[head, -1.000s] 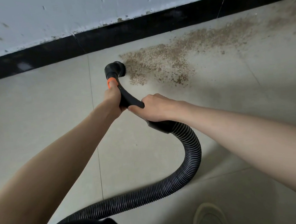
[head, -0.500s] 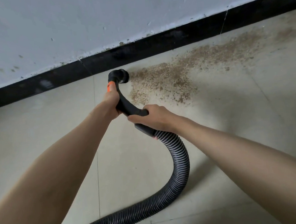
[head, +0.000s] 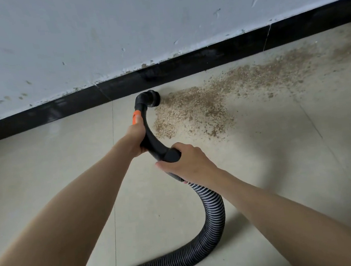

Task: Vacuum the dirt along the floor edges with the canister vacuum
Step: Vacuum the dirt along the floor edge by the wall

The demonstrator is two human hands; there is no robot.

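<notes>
Dirt point(head: 192, 111), a sandy brown scatter, lies on the pale tiled floor point(head: 45, 179) to the right of both hands and runs as a long band rightward and slightly away, following the black baseboard point(head: 185, 66) at the foot of the grey wall point(head: 94, 33). Its thickest patch starts just beside the round black nozzle point(head: 150, 98), which sits at the floor edge, close to or touching the baseboard; which of the two cannot be told. From the nozzle a curved black handle point(head: 151, 139) arcs back toward the person. The left hand point(head: 136, 137) grips the handle's forward part, thumb lying up along an orange button point(head: 135, 118), and is the hand nearer the dirt's near end. The right hand point(head: 186, 162) is wrapped around the handle's rear cuff, where the ribbed black hose point(head: 213, 215) begins, loops down and trails off left at the bottom. The next sweep likely needs to travel rightward along the baseboard, into the band. No container or canister body is in view.
</notes>
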